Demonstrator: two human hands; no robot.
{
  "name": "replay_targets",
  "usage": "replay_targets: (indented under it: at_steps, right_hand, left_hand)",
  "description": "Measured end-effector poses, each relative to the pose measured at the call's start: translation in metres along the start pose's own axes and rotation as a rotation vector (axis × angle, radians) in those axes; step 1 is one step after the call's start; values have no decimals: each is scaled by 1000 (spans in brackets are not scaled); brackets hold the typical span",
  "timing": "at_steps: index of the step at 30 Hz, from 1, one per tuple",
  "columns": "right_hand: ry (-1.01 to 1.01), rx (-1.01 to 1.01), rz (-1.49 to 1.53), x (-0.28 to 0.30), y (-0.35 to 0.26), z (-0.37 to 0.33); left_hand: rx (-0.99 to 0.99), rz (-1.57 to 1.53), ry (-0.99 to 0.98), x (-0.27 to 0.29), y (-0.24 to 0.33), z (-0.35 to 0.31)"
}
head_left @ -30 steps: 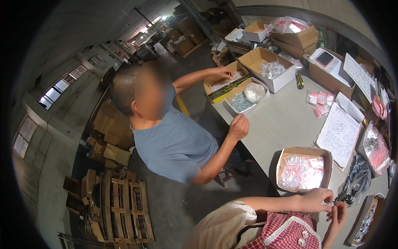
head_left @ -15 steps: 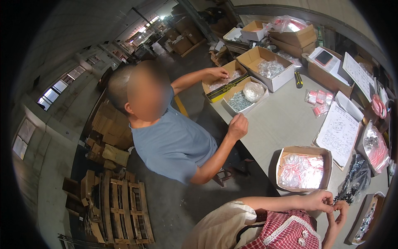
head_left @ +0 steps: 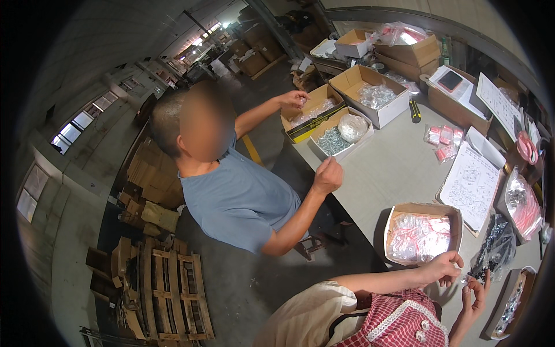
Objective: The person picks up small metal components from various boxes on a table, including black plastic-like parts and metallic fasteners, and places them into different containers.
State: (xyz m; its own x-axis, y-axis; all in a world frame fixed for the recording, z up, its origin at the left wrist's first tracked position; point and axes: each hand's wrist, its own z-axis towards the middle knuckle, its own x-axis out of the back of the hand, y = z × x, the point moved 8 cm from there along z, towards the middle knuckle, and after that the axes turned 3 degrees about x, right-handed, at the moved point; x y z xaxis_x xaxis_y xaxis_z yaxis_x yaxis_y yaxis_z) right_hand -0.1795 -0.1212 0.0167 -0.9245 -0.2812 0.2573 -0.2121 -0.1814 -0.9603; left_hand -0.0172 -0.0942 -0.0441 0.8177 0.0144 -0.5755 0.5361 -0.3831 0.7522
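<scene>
Head — packet box just beside left hand | right hand near black-parts bag — both grips unclear

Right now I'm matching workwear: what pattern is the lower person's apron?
Apron: red and white check, best in the head view.

The red checked garment is cut off by the lower edge; whether anything is held by the right hand cannot be told.
</scene>
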Motion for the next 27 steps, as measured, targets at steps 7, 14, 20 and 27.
replay_targets:
  at_steps: [7, 14, 20, 27]
  right_hand:
    - [91, 95, -181, 2, -14, -1]
    - [-48, 454, -751, -26, -50, -9]
    - [-171, 571, -803, -43, -57, -13]
    - [-206, 567, -777, -50, -61, -15]
  left_hand:
    - [-273, 316, 124, 7, 8, 11]
    - [-871, 1004, 123, -42, 56, -24]
    - [-910, 1163, 101, -38, 22, -1]
    - [-908, 1169, 202, -26, 2, 9]
